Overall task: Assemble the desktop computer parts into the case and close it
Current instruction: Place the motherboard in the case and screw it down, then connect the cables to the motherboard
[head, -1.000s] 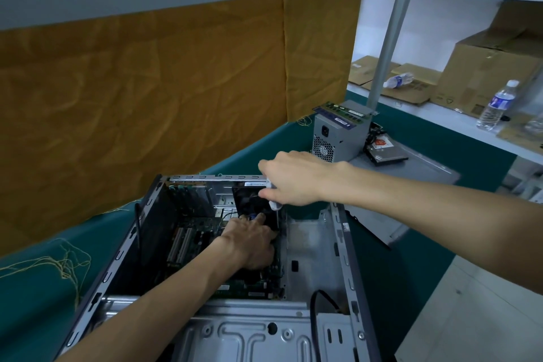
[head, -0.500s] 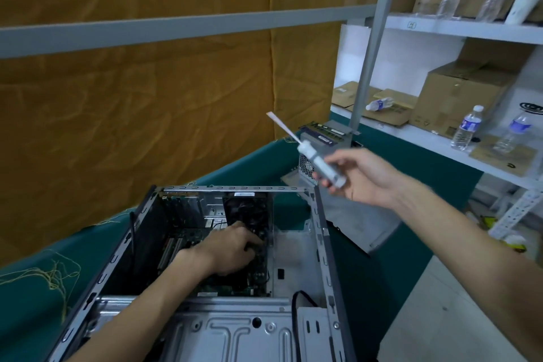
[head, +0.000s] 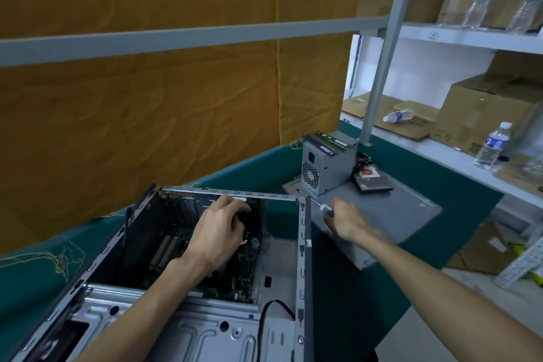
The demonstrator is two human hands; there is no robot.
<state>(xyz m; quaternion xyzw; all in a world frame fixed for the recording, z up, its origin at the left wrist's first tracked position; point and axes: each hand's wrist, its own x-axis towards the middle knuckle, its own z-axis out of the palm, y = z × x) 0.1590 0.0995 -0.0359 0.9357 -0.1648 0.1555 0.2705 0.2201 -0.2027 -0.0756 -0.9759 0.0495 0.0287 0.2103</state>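
A: Item one, the case?
B: Open computer case (head: 302,244) lies on its side on the green tabletop (head: 411,173), motherboard (head: 235,267) seated at the bottom.
A: Hands?
B: Left hand (head: 219,232) reaches inside, fingers curled at the black fan (head: 251,220) near the rear wall; whether they grip it cannot be told. Right hand (head: 345,220) grasps a screwdriver (head: 316,203) over the grey side panel (head: 396,214), just beside the case.
A: Loose parts?
B: Power supply (head: 323,167) stands on that panel, RAM sticks (head: 330,138) on top, hard drive (head: 371,179) beside it.
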